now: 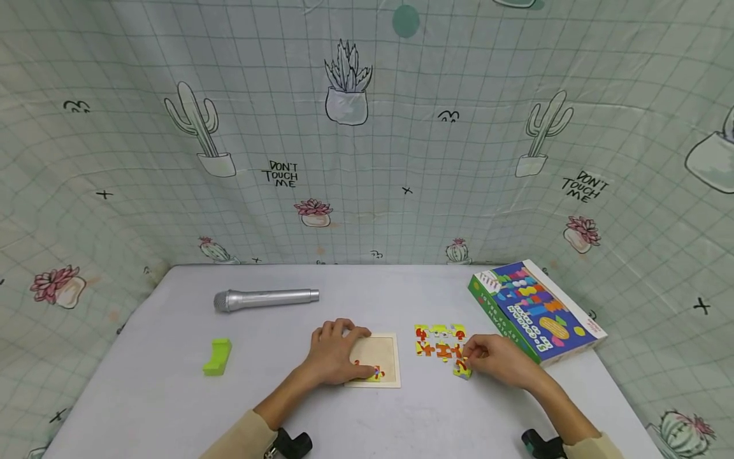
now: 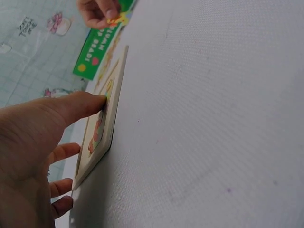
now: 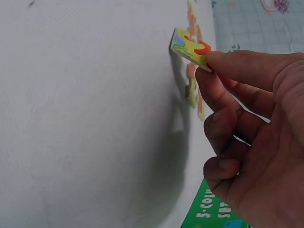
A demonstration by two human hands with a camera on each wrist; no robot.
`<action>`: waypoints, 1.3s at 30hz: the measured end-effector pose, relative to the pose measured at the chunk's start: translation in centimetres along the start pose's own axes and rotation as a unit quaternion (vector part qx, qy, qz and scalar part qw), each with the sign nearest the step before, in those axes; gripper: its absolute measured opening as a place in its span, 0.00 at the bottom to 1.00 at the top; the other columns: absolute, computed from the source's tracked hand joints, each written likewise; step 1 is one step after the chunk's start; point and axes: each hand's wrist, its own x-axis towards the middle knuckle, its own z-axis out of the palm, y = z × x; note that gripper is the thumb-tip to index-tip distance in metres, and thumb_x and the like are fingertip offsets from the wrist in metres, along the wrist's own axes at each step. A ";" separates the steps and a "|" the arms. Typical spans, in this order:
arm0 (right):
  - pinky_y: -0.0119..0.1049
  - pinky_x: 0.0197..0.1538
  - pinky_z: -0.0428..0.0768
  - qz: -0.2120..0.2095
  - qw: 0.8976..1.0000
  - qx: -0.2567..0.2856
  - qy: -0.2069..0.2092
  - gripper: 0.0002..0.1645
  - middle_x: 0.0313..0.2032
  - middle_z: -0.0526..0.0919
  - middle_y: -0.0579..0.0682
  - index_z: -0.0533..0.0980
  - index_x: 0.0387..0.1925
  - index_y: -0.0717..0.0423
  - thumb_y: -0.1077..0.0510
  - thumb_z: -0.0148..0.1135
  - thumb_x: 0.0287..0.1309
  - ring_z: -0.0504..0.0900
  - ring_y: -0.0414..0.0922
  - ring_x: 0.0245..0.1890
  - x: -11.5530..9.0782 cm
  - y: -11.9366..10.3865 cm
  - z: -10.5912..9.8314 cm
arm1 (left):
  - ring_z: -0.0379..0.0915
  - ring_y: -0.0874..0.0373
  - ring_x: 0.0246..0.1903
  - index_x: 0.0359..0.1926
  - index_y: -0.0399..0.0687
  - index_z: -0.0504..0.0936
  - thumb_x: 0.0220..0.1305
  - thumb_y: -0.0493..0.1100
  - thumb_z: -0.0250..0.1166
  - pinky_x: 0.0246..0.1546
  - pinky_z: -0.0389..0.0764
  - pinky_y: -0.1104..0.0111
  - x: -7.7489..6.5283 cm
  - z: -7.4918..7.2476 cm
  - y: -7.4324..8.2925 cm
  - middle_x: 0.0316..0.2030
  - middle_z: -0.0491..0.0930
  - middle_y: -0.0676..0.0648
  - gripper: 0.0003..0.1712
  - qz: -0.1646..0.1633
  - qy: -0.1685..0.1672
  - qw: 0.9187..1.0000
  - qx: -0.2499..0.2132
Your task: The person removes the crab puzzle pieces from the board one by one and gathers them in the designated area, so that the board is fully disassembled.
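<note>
My left hand (image 1: 332, 356) spreads over the left side of a shallow wooden puzzle tray (image 1: 391, 349). Its thumb (image 2: 88, 102) presses on the coloured pieces along the tray's near edge, and the other fingers extend past the left side. Part of the tray and its pieces is hidden under this hand. To the right, my right hand (image 1: 496, 360) pinches a yellow corner puzzle piece (image 3: 189, 47) with red and blue print between thumb and index finger, tilted above the table. Beside that hand lie several loose puzzle pieces (image 1: 440, 331) in two rows, yellow and orange-red.
A silver microphone (image 1: 269, 298) lies at the back left of the white table (image 1: 143, 382). In front of it sits a lime-green block (image 1: 218, 357). A green and blue puzzle box (image 1: 533, 312) rests at the right, close behind my right hand.
</note>
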 end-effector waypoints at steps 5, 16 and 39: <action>0.32 0.34 0.72 0.008 1.000 -0.011 0.004 0.03 0.29 0.79 0.45 0.80 0.36 0.54 0.59 0.66 0.60 0.75 0.43 0.31 0.1 0.6 0.2 | 0.61 0.41 0.57 0.62 0.58 0.76 0.53 0.65 0.72 0.59 0.59 0.38 -0.1 -0.1 -0.1 0.58 0.67 0.42 0.38 -0.001 -0.009 1.000 -0.004; 0.31 0.35 0.73 -0.027 0.999 -0.030 -0.012 0.03 0.29 0.80 0.42 0.81 0.36 0.51 0.59 0.67 0.59 0.75 0.38 0.29 0.3 1.2 0.1 | 0.59 0.41 0.59 0.65 0.59 0.75 0.55 0.65 0.70 0.59 0.57 0.38 0.0 -0.3 -0.9 0.61 0.65 0.42 0.38 0.013 -0.033 0.999 -0.013; 0.33 0.35 0.72 0.006 0.997 -0.082 0.011 0.02 0.28 0.79 0.41 0.82 0.35 0.51 0.61 0.68 0.59 0.74 0.41 0.31 0.5 0.8 0.5 | 0.59 0.40 0.59 0.65 0.56 0.75 0.55 0.62 0.72 0.59 0.56 0.37 -0.2 -0.4 -1.0 0.61 0.65 0.42 0.39 0.023 -0.032 0.999 -0.027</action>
